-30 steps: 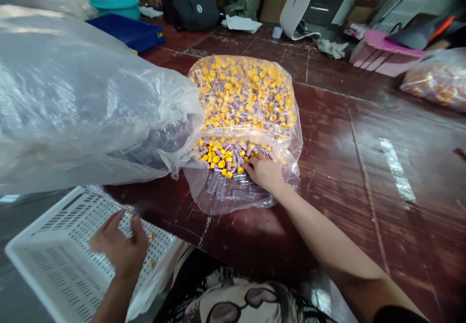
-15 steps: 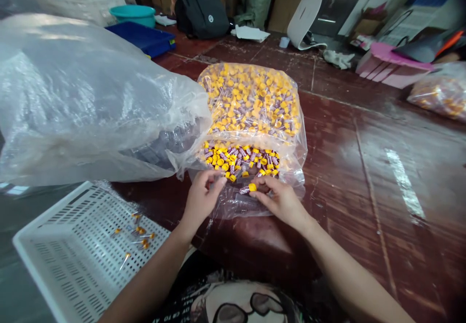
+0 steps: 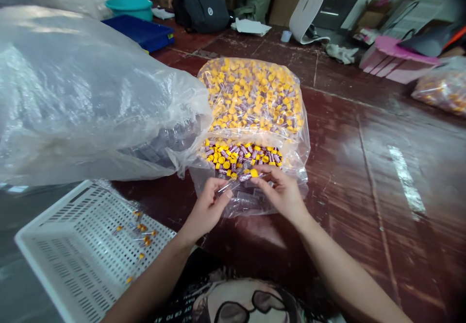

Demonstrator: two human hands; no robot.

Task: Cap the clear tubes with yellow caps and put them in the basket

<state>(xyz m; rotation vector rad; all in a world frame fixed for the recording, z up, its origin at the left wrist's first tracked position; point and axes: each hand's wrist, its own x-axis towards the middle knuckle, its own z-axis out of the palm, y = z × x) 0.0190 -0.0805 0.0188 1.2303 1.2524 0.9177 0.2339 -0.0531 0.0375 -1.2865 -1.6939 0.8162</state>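
Pinching clear tube [image 3: 229,185] in left hand [image 3: 209,207], yellow-capped piece [image 3: 249,175] in right hand [image 3: 286,192], close together over open plastic bag [image 3: 251,135], with white basket [image 3: 61,211] off left

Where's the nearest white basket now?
In the head view, the white basket is at lower left, below the big plastic bag and partly behind the left forearm.

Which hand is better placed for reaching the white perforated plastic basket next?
Probably the left hand, nearer the basket though holding a clear slim piece; the right hand, farther off, pinches a yellow-capped purple cylinder.
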